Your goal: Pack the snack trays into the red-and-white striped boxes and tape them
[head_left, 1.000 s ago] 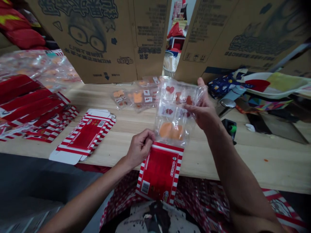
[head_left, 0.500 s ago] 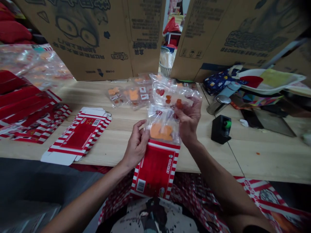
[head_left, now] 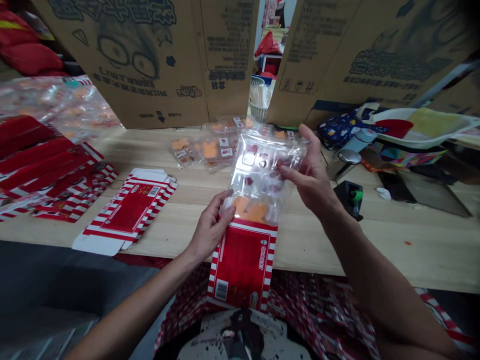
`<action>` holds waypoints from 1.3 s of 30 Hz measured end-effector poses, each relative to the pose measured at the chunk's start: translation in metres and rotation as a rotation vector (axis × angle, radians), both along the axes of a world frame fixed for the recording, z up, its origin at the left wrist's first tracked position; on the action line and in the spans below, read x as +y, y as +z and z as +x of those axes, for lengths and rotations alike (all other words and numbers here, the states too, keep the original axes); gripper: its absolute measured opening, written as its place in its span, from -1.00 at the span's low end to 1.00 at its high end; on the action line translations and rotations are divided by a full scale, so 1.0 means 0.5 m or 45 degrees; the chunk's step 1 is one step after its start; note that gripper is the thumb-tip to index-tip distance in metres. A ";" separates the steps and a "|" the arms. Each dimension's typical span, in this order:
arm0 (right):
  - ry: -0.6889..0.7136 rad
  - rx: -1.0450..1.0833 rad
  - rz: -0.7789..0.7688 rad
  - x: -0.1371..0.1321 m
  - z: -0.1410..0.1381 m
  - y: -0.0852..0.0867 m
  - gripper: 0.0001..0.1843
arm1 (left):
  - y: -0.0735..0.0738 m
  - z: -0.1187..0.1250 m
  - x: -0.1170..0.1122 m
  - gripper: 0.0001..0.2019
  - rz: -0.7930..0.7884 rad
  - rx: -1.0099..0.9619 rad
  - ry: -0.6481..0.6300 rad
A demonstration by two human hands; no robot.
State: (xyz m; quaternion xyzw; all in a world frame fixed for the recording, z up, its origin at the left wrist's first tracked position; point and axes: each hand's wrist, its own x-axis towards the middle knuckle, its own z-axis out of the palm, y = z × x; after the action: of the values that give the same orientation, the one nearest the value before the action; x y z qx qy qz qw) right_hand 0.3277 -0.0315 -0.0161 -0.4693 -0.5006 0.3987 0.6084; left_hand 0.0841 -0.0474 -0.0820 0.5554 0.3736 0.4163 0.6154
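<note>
A red carton with striped edges [head_left: 243,265] stands in front of my body. A clear plastic bag [head_left: 249,185] stretches up from its top end; orange shapes lie low in it and small dark-red pieces show higher up under glare. My left hand [head_left: 212,225] is closed round the left side where bag and carton meet, thumb on the front. At the bag's upper right, my right hand [head_left: 315,180] pinches the plastic, the thumb raised along its edge. Whether it is one bag or two overlapping ones, I cannot tell.
Several similar filled bags [head_left: 210,148] lie behind on the wooden table [head_left: 318,250]. Flattened striped cartons [head_left: 131,205] are stacked at left, beside more red packaging [head_left: 45,165]. Cardboard boxes [head_left: 157,105] wall off the back. A tape dispenser [head_left: 348,197] and a metal-lidded jar [head_left: 344,162] stand at right.
My right hand has turned and moved right, and the upper plastic has come down straighter over the bag above the carton. My left hand keeps its hold. The view has shifted slightly.
</note>
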 end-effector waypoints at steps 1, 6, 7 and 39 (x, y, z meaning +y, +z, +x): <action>0.001 -0.048 0.004 0.010 0.010 0.010 -0.09 | 0.004 0.002 -0.002 -0.51 -0.019 -0.029 -0.014; 0.359 -0.045 -0.193 0.018 0.035 0.026 -0.37 | 0.009 0.002 -0.010 -0.33 -0.133 -0.144 0.010; 0.441 -0.049 -0.248 0.013 0.035 0.023 -0.38 | 0.007 0.000 -0.011 -0.27 -0.142 -0.166 0.013; 0.073 -1.647 0.346 -0.182 -0.030 -0.079 -0.44 | 0.085 -0.088 0.041 -0.72 0.550 0.804 -0.434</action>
State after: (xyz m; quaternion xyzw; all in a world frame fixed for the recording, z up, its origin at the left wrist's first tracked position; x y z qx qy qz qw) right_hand 0.3126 -0.1224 -0.0557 -0.5198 -0.8231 -0.0142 0.2281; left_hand 0.0398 -0.0268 -0.0394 0.8258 0.3509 0.1867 0.4000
